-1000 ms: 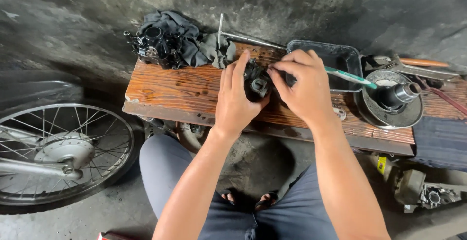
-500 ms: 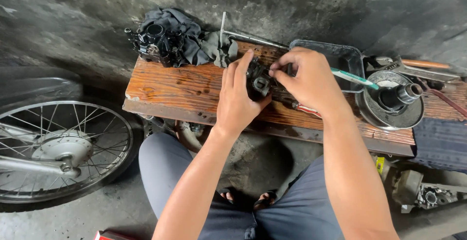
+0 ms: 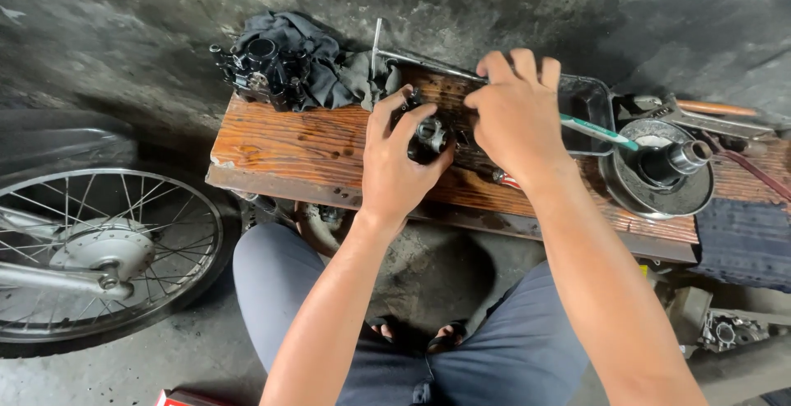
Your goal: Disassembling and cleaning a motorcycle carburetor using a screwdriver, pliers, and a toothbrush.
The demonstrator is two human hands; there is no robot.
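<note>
Black metal part (image 3: 428, 136) in left hand (image 3: 395, 167) grip on wooden bench (image 3: 305, 147), right hand (image 3: 515, 118) grip unclear

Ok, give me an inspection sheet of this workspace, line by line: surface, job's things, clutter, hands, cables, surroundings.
Surface: worn wooden board, stained dark and oily under the hands.
Job's things: small black metal part held over the board.
Clutter: dark rag with a black engine part at the far left; black tray with a green-handled brush; round pulley; wrench at the right.
Hands: left hand grips the metal part; right hand works on it from above, fingers curled.
Cables: nothing seen.
Surroundings: spoked wheel on the concrete floor at left; more engine parts at lower right.
</note>
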